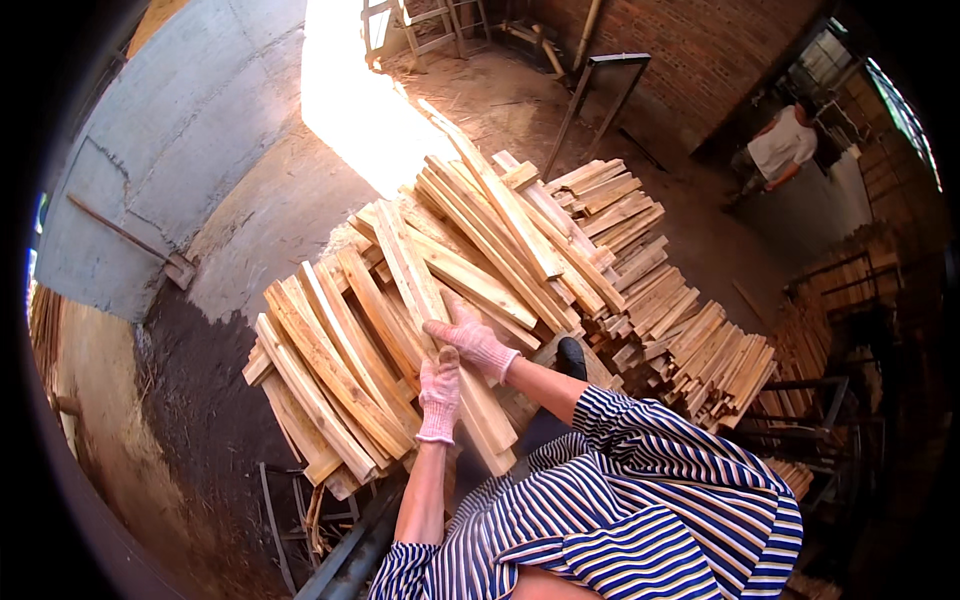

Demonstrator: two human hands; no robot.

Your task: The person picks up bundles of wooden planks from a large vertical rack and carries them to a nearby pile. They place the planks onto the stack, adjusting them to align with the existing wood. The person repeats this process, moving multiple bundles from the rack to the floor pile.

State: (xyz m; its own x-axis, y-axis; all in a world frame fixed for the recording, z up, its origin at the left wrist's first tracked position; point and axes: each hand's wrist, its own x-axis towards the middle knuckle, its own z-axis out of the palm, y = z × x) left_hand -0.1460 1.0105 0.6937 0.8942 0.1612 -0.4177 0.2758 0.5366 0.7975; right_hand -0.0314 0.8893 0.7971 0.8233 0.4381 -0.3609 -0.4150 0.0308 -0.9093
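Wooden slat [410, 265] (perhaps 2, hard to tell): likely stiff, fairly light, splintery; gripped mid-length, sensibly near balance, by left hand [439, 392] and right hand [478, 346].

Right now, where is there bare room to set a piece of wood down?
The dark floor left of the woodpile, below the shovel, looks mostly bare, as does the brown floor between the pile and the person. It is crowded around the left hand and right hand, both gripping a plank over the pile. The sunlit patch is too bright to judge.
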